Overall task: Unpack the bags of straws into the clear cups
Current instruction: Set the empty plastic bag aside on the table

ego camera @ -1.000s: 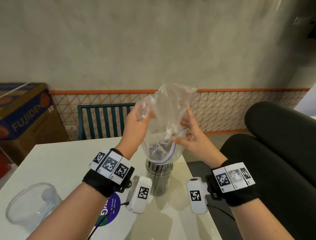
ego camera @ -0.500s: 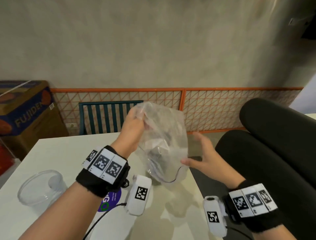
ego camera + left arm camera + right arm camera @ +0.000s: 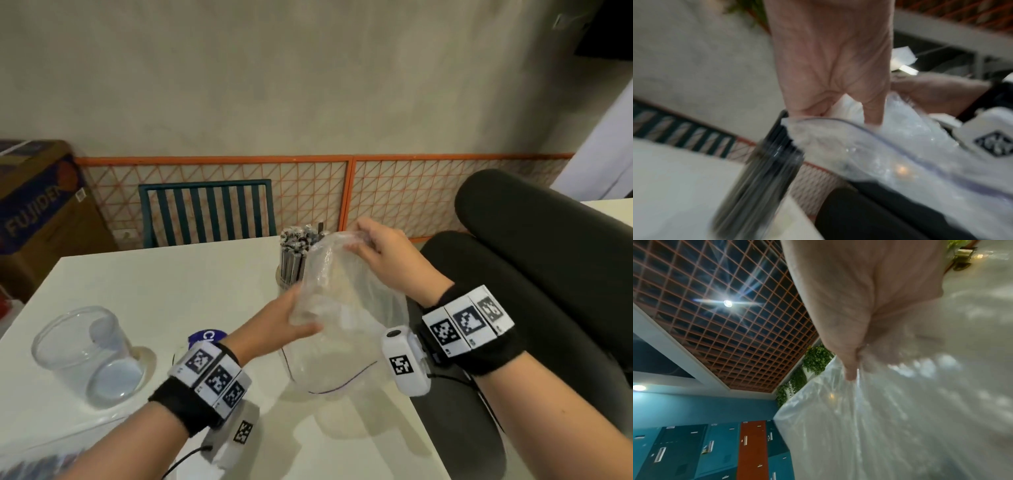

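On the white rectangular table (image 3: 144, 294), the crumpled clear plastic zip bag (image 3: 342, 329) is held at 3 o'clock: its top is pinched by the right hand (image 3: 383, 260), its side gripped by the left hand (image 3: 287, 318). The straw-filled clear cup (image 3: 291, 270) stands just behind at 12 o'clock; an empty clear plastic cup (image 3: 85, 353) sits at 9 o'clock.

left wrist view motion-blurred, straws (image 3: 756, 175) smeared, left fingers (image 3: 301, 308) hidden behind bag (image 3: 346, 318)

White table (image 3: 164, 284); empty clear cup (image 3: 89, 354) (left); straw-filled cup (image 3: 291, 274) behind.
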Motion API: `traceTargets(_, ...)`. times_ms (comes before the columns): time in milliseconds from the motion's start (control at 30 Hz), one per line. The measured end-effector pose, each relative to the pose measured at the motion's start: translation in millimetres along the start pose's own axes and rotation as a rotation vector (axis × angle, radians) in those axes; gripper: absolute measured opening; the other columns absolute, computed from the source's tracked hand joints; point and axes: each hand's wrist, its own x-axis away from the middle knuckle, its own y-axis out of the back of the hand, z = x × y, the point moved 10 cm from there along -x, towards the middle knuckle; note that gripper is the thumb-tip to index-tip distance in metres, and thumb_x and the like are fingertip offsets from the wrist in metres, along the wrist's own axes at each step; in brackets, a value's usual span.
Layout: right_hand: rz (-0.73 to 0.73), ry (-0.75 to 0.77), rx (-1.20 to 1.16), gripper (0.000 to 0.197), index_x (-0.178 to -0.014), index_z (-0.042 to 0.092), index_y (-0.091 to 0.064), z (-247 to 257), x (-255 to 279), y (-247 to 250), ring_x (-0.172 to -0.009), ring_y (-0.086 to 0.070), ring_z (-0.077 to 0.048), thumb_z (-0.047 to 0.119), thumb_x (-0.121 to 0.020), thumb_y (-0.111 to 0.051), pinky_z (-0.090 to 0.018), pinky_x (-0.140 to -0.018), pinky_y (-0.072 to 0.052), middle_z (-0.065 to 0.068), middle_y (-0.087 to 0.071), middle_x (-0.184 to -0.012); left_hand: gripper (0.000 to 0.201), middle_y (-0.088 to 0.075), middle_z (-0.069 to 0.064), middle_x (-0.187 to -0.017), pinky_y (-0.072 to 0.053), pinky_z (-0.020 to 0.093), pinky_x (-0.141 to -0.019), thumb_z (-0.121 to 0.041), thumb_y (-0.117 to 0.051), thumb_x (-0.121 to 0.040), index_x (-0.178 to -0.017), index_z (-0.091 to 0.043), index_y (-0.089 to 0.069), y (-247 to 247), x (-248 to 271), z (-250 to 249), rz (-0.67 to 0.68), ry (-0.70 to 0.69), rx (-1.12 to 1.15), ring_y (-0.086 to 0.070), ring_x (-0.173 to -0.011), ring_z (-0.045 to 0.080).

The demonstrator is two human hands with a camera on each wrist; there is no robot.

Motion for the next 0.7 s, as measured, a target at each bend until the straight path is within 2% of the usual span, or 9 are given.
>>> traceTargets(100, -0.024, 0.004, 0.052, 0.007, -0.090, 0.021, -0.047, -6, 2, 9, -0.061, -0.050, -0.012, 0.022, -0.095, -0.052, -0.021, -0.057, -0.037, 0.000, -0.055, -0.069, 0.020, -0.065, -0.012, -0.105, -0.045, 0.009, -0.082, -0.027, -0.061, -0.088, -0.108, -0.029, -0.057, -10, 12, 52, -0.024, 0.108, -0.024, -0.061, -0.099, -0.004)
traceTargets(200, -0.047, -0.045, 0.086, 0.008, -0.092, 0.017, -0.053, -19, 3, 13, -0.063, -0.056, -0.021, 0.025, -0.093, -0.054, -0.031, -0.062, -0.046, -0.007, -0.061, -0.071, 0.004, -0.061, 0.003, -0.083, -0.049, 0.013, -0.064, -0.013, -0.053, -0.093, -0.090, -0.015, -0.056, -25, 28, 86, 0.083, 0.239, 0.064, -0.063, -0.063, -0.003)
traceTargets(233, -0.045, -0.060, 0.107, 0.009, -0.091, 0.016, -0.054, -22, 4, 12, -0.065, -0.057, -0.022, 0.026, -0.092, -0.055, -0.033, -0.062, -0.047, -0.008, -0.062, -0.071, 0.001, -0.059, 0.005, -0.087, -0.051, 0.015, -0.064, -0.015, -0.055, -0.092, -0.093, -0.015, -0.054, -29, 33, 92, 0.130, 0.276, 0.048, -0.063, -0.065, -0.001)
traceTargets(367, 0.020, -0.070, 0.138, 0.017, -0.077, 0.026, -0.047, -25, 3, -8, -0.058, -0.048, -0.010, 0.030, -0.090, -0.058, -0.020, -0.054, -0.033, 0.005, -0.053, -0.064, 0.071, -0.043, -0.017, -0.122, -0.041, 0.012, -0.086, -0.032, -0.070, -0.080, -0.135, -0.036, -0.025, -22, 28, 50, 0.106, 0.175, 0.096, -0.050, -0.114, 0.005)
traceTargets(467, 0.053, -0.054, 0.068, 0.013, -0.087, 0.025, -0.055, -14, 3, -16, -0.071, -0.053, -0.013, 0.033, -0.084, -0.065, -0.022, -0.065, -0.039, -0.003, -0.060, -0.083, 0.048, -0.052, -0.021, -0.122, -0.044, 0.019, -0.098, -0.034, -0.056, -0.088, -0.132, -0.033, -0.037, -5, 12, -8, -0.124, -0.017, 0.279, -0.052, -0.115, 0.000)
traceTargets(533, -0.015, -0.076, -0.018, 0.055, -0.123, 0.024, -0.051, -16, 12, 2, -0.106, -0.049, -0.012, 0.037, -0.074, -0.073, -0.025, -0.091, -0.041, -0.001, -0.051, -0.118, 0.032, -0.059, -0.014, -0.116, -0.045, 0.034, -0.101, -0.038, -0.043, -0.093, -0.125, -0.033, -0.047, 9, 9, -21, -0.283, -0.047, 0.351, -0.056, -0.115, 0.009)
traceTargets(600, -0.151, -0.183, -0.074, 0.107, -0.147, 0.022, -0.020, -37, 34, 24, -0.135, -0.026, -0.016, 0.050, -0.061, -0.076, -0.034, -0.111, -0.026, -0.004, -0.025, -0.146, 0.036, -0.060, -0.006, -0.118, -0.045, 0.040, -0.101, -0.035, -0.037, -0.097, -0.131, -0.027, -0.046, 19, 10, -19, -0.374, -0.019, 0.403, -0.056, -0.116, 0.016)
traceTargets(667, -0.132, -0.324, -0.218, 0.124, -0.150, 0.027, -0.008, -60, 61, 12, -0.141, -0.020, -0.016, 0.057, -0.053, -0.079, -0.042, -0.116, -0.023, -0.002, -0.017, -0.155, 0.039, -0.060, 0.002, -0.123, -0.045, 0.040, -0.100, -0.033, -0.035, -0.098, -0.133, -0.021, -0.046, 22, 11, -21, -0.405, -0.014, 0.455, -0.057, -0.116, 0.020)
traceTargets(700, -0.043, -0.350, -0.313, 0.116, -0.148, 0.027, -0.016, -70, 71, -10, -0.138, -0.031, -0.014, 0.055, -0.056, -0.081, -0.045, -0.115, -0.029, 0.000, -0.028, -0.152, 0.036, -0.062, 0.004, -0.119, -0.048, 0.039, -0.096, -0.032, -0.034, -0.099, -0.129, -0.020, -0.049, 21, 11, -22, -0.399, -0.012, 0.499, -0.059, -0.113, 0.021)
